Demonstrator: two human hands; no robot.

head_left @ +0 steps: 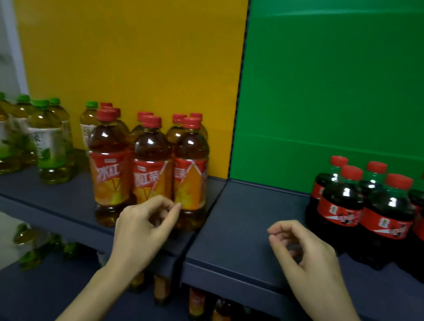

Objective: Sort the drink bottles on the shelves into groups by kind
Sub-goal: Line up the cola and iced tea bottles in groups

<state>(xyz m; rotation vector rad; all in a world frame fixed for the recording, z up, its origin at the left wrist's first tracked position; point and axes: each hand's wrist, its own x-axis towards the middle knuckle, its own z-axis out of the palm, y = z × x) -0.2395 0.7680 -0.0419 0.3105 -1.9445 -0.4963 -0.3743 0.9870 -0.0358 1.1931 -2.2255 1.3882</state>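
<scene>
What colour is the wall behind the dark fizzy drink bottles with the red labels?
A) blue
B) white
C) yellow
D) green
D: the dark plastic cola bottles with red caps and red labels stand in front of the green back panel; the yellow back panel is behind the amber tea bottles with red caps instead.

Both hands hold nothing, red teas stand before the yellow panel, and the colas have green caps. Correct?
No: the head view shows the colas with red caps. The rest holds: left hand and right hand empty, red teas before the yellow panel.
</scene>
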